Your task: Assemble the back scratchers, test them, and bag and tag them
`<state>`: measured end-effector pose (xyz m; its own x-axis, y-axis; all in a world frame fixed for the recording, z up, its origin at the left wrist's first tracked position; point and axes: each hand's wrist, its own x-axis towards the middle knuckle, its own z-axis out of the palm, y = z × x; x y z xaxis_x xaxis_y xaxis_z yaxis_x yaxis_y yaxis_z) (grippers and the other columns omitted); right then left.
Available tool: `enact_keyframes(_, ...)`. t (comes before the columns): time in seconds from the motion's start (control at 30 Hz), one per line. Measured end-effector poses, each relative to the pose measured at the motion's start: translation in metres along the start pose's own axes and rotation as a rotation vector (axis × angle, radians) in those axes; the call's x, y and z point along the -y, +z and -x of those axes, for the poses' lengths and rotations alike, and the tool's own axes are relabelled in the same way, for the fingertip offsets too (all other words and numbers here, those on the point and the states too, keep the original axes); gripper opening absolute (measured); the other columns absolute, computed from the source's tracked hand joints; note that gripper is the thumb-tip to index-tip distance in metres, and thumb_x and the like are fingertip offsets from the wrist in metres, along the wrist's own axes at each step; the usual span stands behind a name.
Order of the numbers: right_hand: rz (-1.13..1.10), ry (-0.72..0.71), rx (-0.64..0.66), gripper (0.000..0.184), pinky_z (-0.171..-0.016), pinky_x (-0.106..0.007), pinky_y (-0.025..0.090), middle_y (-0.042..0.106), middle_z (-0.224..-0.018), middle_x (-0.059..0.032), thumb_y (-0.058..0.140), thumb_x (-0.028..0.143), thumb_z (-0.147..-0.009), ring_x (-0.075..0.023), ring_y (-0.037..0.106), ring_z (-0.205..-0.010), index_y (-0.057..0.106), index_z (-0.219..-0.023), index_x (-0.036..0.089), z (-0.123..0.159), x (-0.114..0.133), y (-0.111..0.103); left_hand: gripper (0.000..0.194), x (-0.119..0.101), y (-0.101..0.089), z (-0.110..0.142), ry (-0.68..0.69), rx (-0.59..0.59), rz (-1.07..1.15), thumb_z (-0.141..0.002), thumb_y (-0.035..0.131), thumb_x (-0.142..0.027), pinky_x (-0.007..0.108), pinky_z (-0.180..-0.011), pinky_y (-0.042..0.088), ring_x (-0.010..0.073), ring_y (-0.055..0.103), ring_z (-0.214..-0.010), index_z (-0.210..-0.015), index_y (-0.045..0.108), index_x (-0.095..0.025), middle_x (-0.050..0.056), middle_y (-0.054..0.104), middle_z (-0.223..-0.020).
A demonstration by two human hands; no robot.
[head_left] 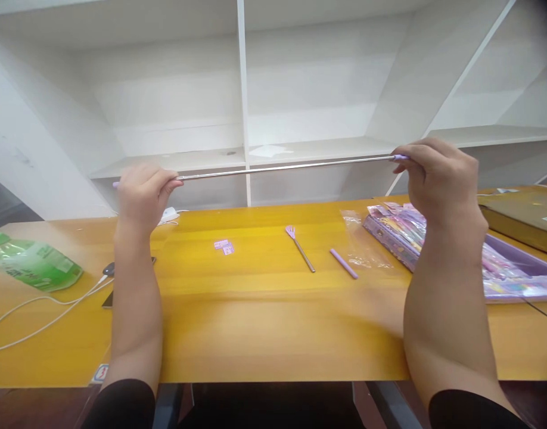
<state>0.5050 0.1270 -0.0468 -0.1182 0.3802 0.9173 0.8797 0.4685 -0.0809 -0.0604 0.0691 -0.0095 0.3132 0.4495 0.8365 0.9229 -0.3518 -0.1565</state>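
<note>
A thin silver telescopic rod (282, 168) stretches level between my two hands, raised above the back of the desk. My left hand (143, 189) is closed around its left part, where a purple end pokes out past the hand. The purple tip at the other end is pinched by my right hand (441, 170). Below, on the desk, lies a small purple claw-shaped head on a metal shaft (300, 247). To its right rests a loose purple tube (344, 263). Small purple-and-white paper cards (224, 246) lie to the left.
A purple box (519, 253) of packaged items sits at right, beside clear plastic wrap (367, 244) and a brown cardboard box (524, 220). At left, a green bottle (36, 262) lies near a white cable (45, 298). White shelves (318, 83) rise behind the desk (273, 333).
</note>
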Motion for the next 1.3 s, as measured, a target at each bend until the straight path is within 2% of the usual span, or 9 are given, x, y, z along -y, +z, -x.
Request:
enact_keyframes(0.23,0.002,0.020,0.036,0.034,-0.079,-0.036,0.051,0.082,-0.102,-0.0135,0.046,0.037,-0.111,-0.0205,0.071,-0.079,0.074,-0.093,0.025,-0.001,0.005,-0.006,0.057,0.008,0.000,0.001,0.027,-0.036,0.008,-0.115,0.040,-0.072,0.039,-0.084,0.038,0.0194,0.050,-0.091,-0.099,0.071,-0.027,-0.001,0.067,-0.089)
enact_keyframes(0.33,0.109,0.086,0.008,0.027,-0.084,-0.039,0.049,0.079,-0.088,-0.0133,0.054,0.026,-0.105,-0.0247,0.074,-0.088,0.069,-0.082,0.026,-0.003,-0.017,-0.003,0.053,0.027,0.003,0.004,0.033,-0.140,-0.005,-0.111,0.047,-0.074,0.044,-0.087,0.038,0.0227,0.051,-0.093,-0.095,0.074,-0.031,-0.002,0.073,-0.087)
enact_keyframes(0.43,0.237,0.259,-0.039,0.027,-0.088,-0.043,0.047,0.078,-0.084,-0.0148,0.061,0.007,-0.091,-0.0269,0.076,-0.093,0.060,-0.071,0.026,-0.006,-0.048,0.002,0.058,0.046,0.003,0.009,0.000,-0.238,-0.004,-0.107,0.047,-0.080,0.050,-0.096,0.037,0.0267,0.053,-0.100,-0.092,0.075,-0.032,-0.001,0.076,-0.087)
enact_keyframes(0.57,0.211,0.348,-0.024,0.032,-0.092,-0.042,0.049,0.078,-0.083,-0.0135,0.056,-0.003,-0.081,-0.0261,0.076,-0.094,0.057,-0.071,0.028,-0.005,-0.072,0.008,0.057,0.048,0.003,0.011,-0.047,-0.175,-0.015,-0.108,0.048,-0.079,0.051,-0.099,0.035,0.0267,0.054,-0.105,-0.091,0.072,-0.031,-0.002,0.077,-0.090)
enact_keyframes(0.67,0.097,0.326,-0.008,0.030,-0.091,-0.041,0.051,0.076,-0.082,-0.0124,0.053,-0.001,-0.083,-0.0237,0.075,-0.086,0.060,-0.078,0.028,0.000,-0.071,0.007,0.052,0.036,0.003,0.007,-0.061,-0.151,-0.042,-0.110,0.050,-0.074,0.051,-0.098,0.035,0.0251,0.052,-0.102,-0.093,0.069,-0.029,-0.001,0.074,-0.092)
enact_keyframes(0.77,0.014,0.286,-0.057,0.023,-0.090,-0.042,0.052,0.075,-0.087,-0.0114,0.051,0.009,-0.092,-0.0219,0.073,-0.076,0.064,-0.086,0.028,0.005,-0.067,0.004,0.047,0.024,0.001,0.005,-0.073,-0.218,-0.076,-0.109,0.056,-0.072,0.052,-0.098,0.035,0.0251,0.050,-0.101,-0.097,0.067,-0.028,0.000,0.071,-0.091)
enact_keyframes(0.9,-0.019,0.379,-0.094,0.024,-0.069,-0.041,0.048,0.074,-0.101,-0.0136,0.048,0.020,-0.100,-0.0171,0.068,-0.064,0.068,-0.092,0.029,0.007,-0.071,0.005,0.044,0.017,-0.003,0.007,-0.135,-0.278,-0.118,-0.105,0.068,-0.068,0.049,-0.097,0.038,0.0234,0.047,-0.103,-0.095,0.062,-0.026,0.001,0.064,-0.089)
enact_keyframes(1.03,0.016,0.415,-0.094,0.022,-0.059,-0.037,0.046,0.074,-0.119,-0.0192,0.054,0.017,-0.101,-0.0134,0.067,-0.061,0.074,-0.102,0.024,0.004,-0.076,0.009,0.049,0.017,-0.002,0.007,-0.168,-0.319,-0.140,-0.101,0.074,-0.069,0.046,-0.097,0.039,0.0205,0.043,-0.101,-0.092,0.059,-0.023,0.000,0.062,-0.090)
enact_keyframes(1.3,-0.059,0.362,-0.111,0.017,-0.063,-0.034,0.050,0.073,-0.119,-0.0132,0.059,0.014,-0.099,-0.0143,0.069,-0.065,0.072,-0.103,0.024,0.010,-0.041,-0.001,0.064,0.024,0.007,-0.003,-0.215,-0.358,0.053,-0.078,0.081,-0.083,0.045,-0.088,0.036,0.0215,0.042,-0.081,-0.073,0.051,-0.026,0.001,0.052,-0.070)
